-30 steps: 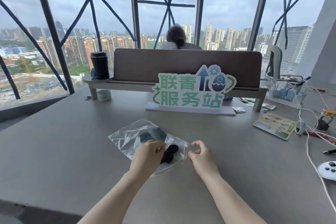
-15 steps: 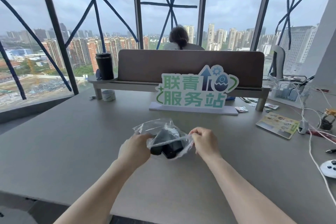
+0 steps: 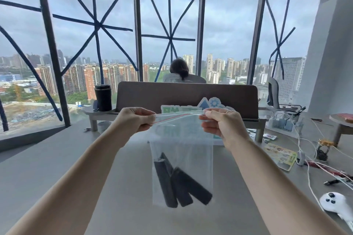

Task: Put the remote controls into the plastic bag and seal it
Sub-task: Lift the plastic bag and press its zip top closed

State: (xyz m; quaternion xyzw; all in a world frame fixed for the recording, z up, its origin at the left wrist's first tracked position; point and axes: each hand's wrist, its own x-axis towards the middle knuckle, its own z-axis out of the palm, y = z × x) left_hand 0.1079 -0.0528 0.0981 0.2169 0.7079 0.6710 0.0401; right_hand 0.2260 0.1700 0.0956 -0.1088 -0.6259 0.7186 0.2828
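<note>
A clear plastic bag (image 3: 191, 149) with a red zip line along its top hangs in the air above the grey desk. Three black remote controls (image 3: 179, 183) lie slanted at its bottom. My left hand (image 3: 133, 121) pinches the bag's top left corner. My right hand (image 3: 221, 123) pinches the top right corner. The zip strip is stretched taut between both hands; its mouth looks slightly parted near the right hand.
Behind the bag stand a green-and-white sign (image 3: 210, 104) and a brown divider (image 3: 187, 95). A black cup (image 3: 103, 97) sits on a shelf at left. Cables (image 3: 309, 158), a leaflet (image 3: 280, 155) and a white controller (image 3: 336, 203) lie at right. A person sits beyond the divider.
The bag went from lying on the desk to hanging upright in the air, lifted by both hands. The remotes slid to its bottom, and the view tilted upward.
</note>
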